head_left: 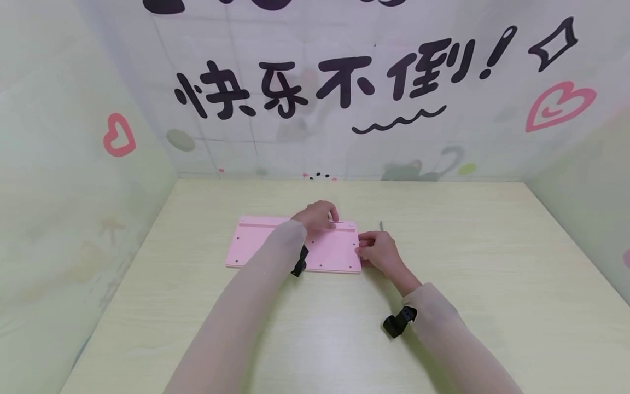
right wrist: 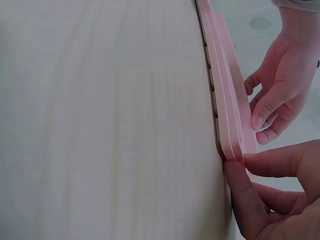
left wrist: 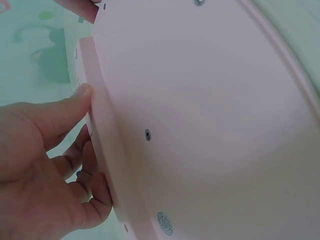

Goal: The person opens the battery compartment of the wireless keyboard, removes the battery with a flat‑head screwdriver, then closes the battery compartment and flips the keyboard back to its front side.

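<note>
A pink keyboard [head_left: 334, 254] lies face down on the table, its underside with small screws [left wrist: 147, 134] facing up and a raised ridge [left wrist: 102, 120] along the far edge. A row of keys [right wrist: 214, 100] shows beneath it in the right wrist view. My left hand [head_left: 317, 215] reaches across it and holds the ridge, thumb on the edge and the other fingers curled against the back side. With thumb and forefinger, my right hand [head_left: 380, 250] pinches the keyboard's right end. Part of the keyboard is hidden under the left forearm.
A small thin grey piece [head_left: 381, 225] lies on the pale wooden table [head_left: 443, 230], just beyond the right hand; its kind is unclear. Behind the table stands a printed backdrop [head_left: 305, 148], with pale side walls [head_left: 74, 219] left and right.
</note>
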{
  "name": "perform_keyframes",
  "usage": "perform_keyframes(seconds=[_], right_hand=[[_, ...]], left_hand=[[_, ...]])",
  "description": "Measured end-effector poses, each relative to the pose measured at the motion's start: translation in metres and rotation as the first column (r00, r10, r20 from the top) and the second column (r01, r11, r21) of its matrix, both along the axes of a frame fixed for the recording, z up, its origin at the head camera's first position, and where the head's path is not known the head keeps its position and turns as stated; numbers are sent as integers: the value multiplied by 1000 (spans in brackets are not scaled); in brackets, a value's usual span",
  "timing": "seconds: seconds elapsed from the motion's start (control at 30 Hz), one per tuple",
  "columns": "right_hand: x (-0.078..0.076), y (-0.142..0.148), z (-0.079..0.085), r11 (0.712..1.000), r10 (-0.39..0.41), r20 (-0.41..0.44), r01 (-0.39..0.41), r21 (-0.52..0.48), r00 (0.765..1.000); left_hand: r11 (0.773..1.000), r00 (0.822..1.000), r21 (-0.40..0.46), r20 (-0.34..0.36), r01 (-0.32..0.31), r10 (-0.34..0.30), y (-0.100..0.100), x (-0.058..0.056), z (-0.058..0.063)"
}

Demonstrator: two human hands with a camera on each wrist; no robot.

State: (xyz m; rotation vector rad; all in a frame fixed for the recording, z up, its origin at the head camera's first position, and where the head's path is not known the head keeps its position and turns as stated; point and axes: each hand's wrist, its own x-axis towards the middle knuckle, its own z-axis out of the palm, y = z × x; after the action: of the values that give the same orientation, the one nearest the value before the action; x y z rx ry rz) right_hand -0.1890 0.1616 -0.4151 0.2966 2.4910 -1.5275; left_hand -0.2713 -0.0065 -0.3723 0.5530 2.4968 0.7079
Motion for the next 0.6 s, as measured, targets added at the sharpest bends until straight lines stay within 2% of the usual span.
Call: perform_keyframes(seconds=[0.3,0.6], right_hand=[[1,1,-1,1000,2,-13,-2,12,1000],[2,1,0,1000,12,-35,-11,26,999]], left_hand=[[998,1000,-56,0,18,-18,1,1,-1],[999,999,-44,-37,15,-17,4,3,0]])
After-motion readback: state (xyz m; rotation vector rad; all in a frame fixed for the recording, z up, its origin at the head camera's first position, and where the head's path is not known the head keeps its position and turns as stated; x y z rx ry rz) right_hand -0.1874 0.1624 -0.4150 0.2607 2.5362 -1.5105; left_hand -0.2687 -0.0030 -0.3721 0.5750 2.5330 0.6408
